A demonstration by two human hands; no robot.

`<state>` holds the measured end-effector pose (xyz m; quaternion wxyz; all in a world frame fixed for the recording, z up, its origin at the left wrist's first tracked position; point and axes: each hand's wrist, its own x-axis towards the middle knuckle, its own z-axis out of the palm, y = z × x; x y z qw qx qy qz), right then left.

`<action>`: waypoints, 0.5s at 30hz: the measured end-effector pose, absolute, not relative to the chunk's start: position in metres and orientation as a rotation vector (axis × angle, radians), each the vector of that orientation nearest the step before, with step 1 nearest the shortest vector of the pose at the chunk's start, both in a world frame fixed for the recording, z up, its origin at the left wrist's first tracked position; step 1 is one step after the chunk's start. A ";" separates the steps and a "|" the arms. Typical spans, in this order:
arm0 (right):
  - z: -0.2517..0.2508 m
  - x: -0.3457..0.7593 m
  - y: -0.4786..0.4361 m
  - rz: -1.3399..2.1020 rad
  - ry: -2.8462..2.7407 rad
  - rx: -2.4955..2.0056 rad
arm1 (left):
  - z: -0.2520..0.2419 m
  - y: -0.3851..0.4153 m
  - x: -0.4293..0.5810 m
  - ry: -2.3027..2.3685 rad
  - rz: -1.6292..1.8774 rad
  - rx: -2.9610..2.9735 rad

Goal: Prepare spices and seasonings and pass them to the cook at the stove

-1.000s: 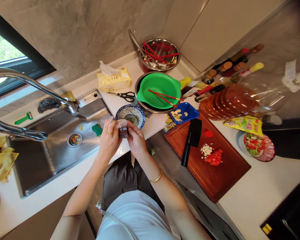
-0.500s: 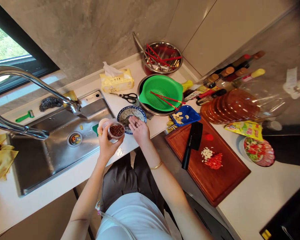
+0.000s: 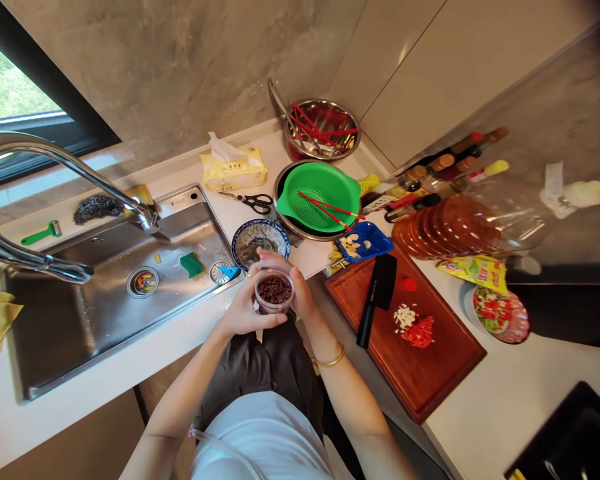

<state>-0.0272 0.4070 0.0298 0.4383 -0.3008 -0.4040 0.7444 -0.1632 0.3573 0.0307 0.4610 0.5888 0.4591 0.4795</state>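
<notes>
Grip: both hands are cupping one clear container [image 3: 274,309] by the near edge of the desk [image 3: 130,363]. Left hand [image 3: 243,310] is curling firmly round its left and near sides, thumb lying across the front. Right hand [image 3: 304,297] is touching its right side; how tightly those fingers are closing, I cannot tell from my end. The container is standing nearly upright, its open mouth facing my camera and showing dark reddish granules [image 3: 274,288].

Progress, my judgement: the opening is done, since no cover is sitting over the mouth; I am not making out a lid anywhere. Granules are filling much of the visible interior, so emptying is looking undone. Whether any are missing, I am unable to say.

Further out, right: a cutting board [image 3: 450,373] is carrying a cleaver [image 3: 377,297], chopped white bits [image 3: 405,317] and chopped red bits [image 3: 420,332]. I am logging that cutting as done. Beyond the board's far end, a blue tray [image 3: 379,240] is holding pale pieces [image 3: 350,245], apparently uncut.

Just past the hands, a blue-rimmed bowl [image 3: 237,233] is holding something greyish, too unclear for naming. Behind it, a green colander [image 3: 293,183] is bearing red chopsticks [image 3: 325,210]. Farthest, a steel bowl [image 3: 320,103] is standing near the wall, utensils leaning inside.
</notes>
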 end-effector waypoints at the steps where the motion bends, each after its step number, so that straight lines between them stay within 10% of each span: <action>1: 0.033 -0.021 0.404 1.788 -1.044 -0.766 | 0.034 0.359 -0.159 1.051 1.154 1.440; 15: 0.028 -0.002 0.376 1.610 -0.469 -0.848 | 0.040 0.367 -0.119 0.752 1.053 1.285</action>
